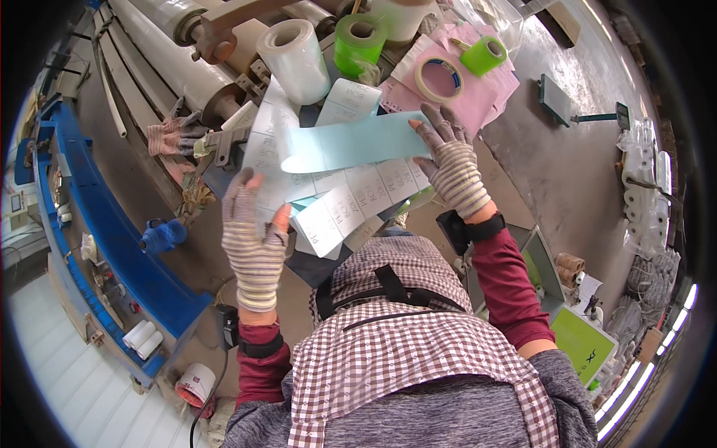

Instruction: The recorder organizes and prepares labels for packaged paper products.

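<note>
Both gloved hands are closed on label stock: our left hand [254,239] pinches the near end of a fanned strip of white printed labels [351,201] between thumb and fingers, and our right hand [452,168] lies flat with spread fingers on the right end of a pale blue backing strip [347,142], pressing more than clamping. The labels sit just above our lap, in front of the cluttered bench, overlapping one another like tiles, with the blue strip lying across their upper edge and curling at its left end

To do this well, we judge that the left pinch should stay near the strip's edge so the printed faces are not creased, while the right palm keeps the blue liner taut and level; striped knit gloves give little feel, so slow, even pulling seems wise, and a snag on the metal clamp [224,142] just left of the sheets could tear them

Behind the sheets stand a clear film roll [295,60] and a bright green tape roll [357,41], upright and near each other. A smaller green roll [484,56] and a flat cream tape ring [439,78] rest on pink paper sheets [478,97]. At lower right a green box [582,343] leans near our elbow; lower left, a white tub with a red band [196,384] sits on the floor
</note>
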